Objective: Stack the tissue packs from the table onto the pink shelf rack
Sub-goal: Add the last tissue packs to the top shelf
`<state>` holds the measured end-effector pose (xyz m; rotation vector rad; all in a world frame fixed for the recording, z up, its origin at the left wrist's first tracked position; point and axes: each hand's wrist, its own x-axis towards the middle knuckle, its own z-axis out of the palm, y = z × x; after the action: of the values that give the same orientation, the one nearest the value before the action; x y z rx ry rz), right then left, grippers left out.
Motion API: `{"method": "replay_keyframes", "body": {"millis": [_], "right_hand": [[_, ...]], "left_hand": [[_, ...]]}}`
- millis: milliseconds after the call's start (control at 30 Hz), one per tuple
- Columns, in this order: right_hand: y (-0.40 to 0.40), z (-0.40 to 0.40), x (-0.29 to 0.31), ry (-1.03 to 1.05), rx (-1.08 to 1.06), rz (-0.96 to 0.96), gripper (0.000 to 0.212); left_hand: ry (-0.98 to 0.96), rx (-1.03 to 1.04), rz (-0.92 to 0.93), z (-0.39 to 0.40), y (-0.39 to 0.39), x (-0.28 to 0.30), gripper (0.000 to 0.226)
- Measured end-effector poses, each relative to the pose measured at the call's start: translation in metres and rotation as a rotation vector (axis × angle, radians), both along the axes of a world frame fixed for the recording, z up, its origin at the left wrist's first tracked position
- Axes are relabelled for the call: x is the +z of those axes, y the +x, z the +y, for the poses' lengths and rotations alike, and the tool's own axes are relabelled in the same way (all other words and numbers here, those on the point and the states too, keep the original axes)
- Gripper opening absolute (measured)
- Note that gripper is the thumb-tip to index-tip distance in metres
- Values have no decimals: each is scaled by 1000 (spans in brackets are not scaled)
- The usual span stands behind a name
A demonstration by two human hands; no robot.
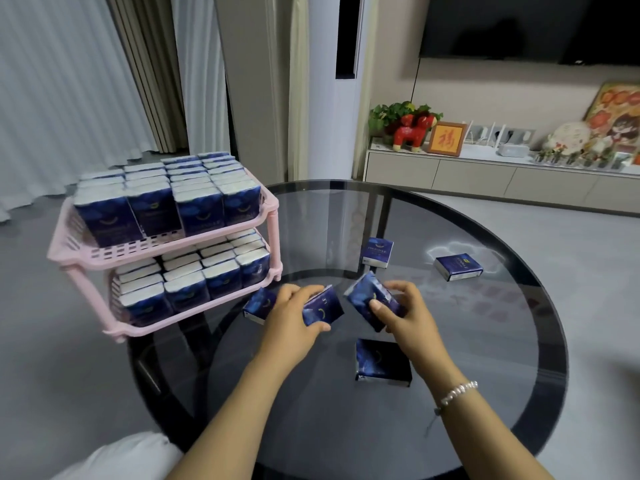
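A pink two-tier shelf rack (104, 252) stands on the left edge of the round dark glass table (519, 341), both tiers packed with upright dark blue tissue packs. My left hand (291, 317) grips one blue tissue pack (323, 311) just in front of the rack's lower tier. My right hand (405, 313) grips another blue pack (363, 296), tilted, beside it. More packs lie loose on the glass: one under my left hand at the rack (258, 304), one near me (382, 362), one further back (377, 252), one to the right (457, 268).
A white pillar (325, 88) and curtains (69, 74) stand behind the table. A low TV cabinet (485, 174) with ornaments runs along the right wall. Grey floor surrounds the table. A white-clad knee (131, 455) shows at bottom left.
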<state>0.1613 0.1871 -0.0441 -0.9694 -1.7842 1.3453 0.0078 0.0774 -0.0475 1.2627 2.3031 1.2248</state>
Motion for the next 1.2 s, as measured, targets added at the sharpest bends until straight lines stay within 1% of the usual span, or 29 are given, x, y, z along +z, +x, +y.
{"method": "replay_keyframes", "body": {"millis": [100,167,367,433,533,567,600,767,933,1033,1133,1200], "right_hand": [[-2,-9,4,-3,117,81,26],[-5,-13,6,8,137,106,26],[-15,-22,9,4,158,169,21],[-19,-25,6,-3,161,164,18],[-26,-27,1,-8,126,147,14],[-27,-28,-1,2,123,125,14],[-29,-28,-3,26,121,91,15],[-24,-21,-7,158,135,-54,25],[-12,-11,-11,289,108,-304,28],[-4,-7,-12,365,124,-398,36],[13,2,-4,303,194,-516,45],[25,7,4,249,314,-638,52]], "left_hand": [[133,33,-276,0,-4,7,58],[164,63,-433,-1,-8,9,49],[292,33,-734,-2,-11,14,21],[310,45,-810,0,-10,13,25],[320,-18,-897,1,-6,12,50],[307,-39,-881,2,-5,12,54],[290,-52,-834,2,-3,12,53],[195,-70,-515,1,-1,7,56],[49,-194,-291,-1,6,6,59],[35,-201,-212,-2,8,7,58],[23,-233,-170,-3,8,5,58],[28,-231,-177,-2,7,3,58]]}}
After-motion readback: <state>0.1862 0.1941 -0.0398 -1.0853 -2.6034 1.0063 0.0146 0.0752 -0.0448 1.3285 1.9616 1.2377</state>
